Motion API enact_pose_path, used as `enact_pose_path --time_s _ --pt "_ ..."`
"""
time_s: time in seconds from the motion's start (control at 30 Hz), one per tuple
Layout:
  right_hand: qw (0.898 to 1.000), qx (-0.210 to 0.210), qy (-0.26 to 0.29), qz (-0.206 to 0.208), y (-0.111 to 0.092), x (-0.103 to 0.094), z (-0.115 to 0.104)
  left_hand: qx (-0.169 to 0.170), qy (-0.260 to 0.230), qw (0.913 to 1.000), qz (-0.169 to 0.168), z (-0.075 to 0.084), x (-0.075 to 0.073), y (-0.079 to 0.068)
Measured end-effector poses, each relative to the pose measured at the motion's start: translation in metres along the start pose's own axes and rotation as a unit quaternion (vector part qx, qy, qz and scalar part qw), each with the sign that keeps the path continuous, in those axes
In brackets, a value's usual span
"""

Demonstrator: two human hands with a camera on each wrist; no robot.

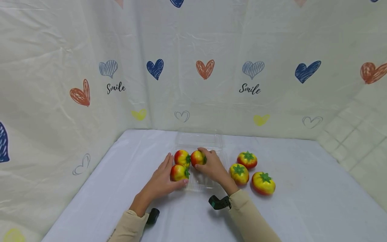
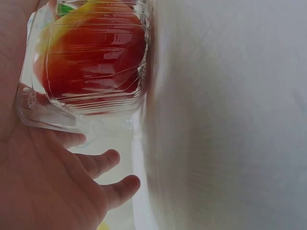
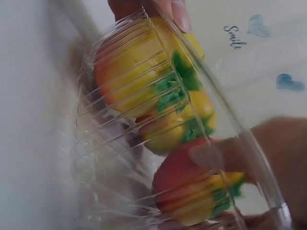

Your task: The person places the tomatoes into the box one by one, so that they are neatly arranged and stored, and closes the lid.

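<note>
A clear plastic box [image 1: 201,184] stands on the table, its lid folded back. Inside it at the left sit two red-and-yellow persimmons with green leafy tops, a far one [image 1: 181,158] and a near one [image 1: 178,172]. My right hand [image 1: 214,166] grips a third persimmon [image 1: 197,158] from the right, over the box and beside the far one. In the right wrist view, the thumb presses on this persimmon [image 3: 184,187] behind the box wall. My left hand [image 1: 164,179] rests along the box's left side, fingers extended, thumb at the near edge.
Right of the box lie three more persimmons: a far one [image 1: 247,159], a middle one [image 1: 239,174] and a near one [image 1: 263,183]. The transparent lid [image 1: 199,138] leans at the back, near a white curtain [image 1: 223,101] printed with hearts.
</note>
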State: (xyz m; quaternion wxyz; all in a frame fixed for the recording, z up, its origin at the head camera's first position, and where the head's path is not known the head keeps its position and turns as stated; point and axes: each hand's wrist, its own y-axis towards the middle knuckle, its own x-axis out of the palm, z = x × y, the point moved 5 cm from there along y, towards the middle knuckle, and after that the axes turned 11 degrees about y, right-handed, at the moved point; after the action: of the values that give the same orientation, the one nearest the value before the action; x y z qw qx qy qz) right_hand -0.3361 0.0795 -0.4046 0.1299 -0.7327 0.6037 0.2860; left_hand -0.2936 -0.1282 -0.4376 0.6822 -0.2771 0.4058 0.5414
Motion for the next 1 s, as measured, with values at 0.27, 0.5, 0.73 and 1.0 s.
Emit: enact_pose_path --time_s 0.27,0.5,0.73,1.0 --pt "1.000 0.002 0.009 -0.005 -0.0020 0.0004 0.0005 0.007 -0.002 1.0000 0.002 0.0014 0.0000 -0.0012" --pt "1.000 0.017 0.009 -0.008 -0.0021 -0.0021 0.0007 0.006 -0.004 1.0000 0.002 0.0005 0.0003 -0.0013" --pt "1.000 0.021 0.002 -0.014 -0.0014 -0.0046 0.0020 0.006 0.001 1.0000 0.001 -0.0003 -0.0001 -0.0010" --pt "0.999 0.021 0.005 -0.028 -0.0029 -0.0056 0.0028 0.009 0.003 1.0000 0.002 -0.0003 0.0001 -0.0005"
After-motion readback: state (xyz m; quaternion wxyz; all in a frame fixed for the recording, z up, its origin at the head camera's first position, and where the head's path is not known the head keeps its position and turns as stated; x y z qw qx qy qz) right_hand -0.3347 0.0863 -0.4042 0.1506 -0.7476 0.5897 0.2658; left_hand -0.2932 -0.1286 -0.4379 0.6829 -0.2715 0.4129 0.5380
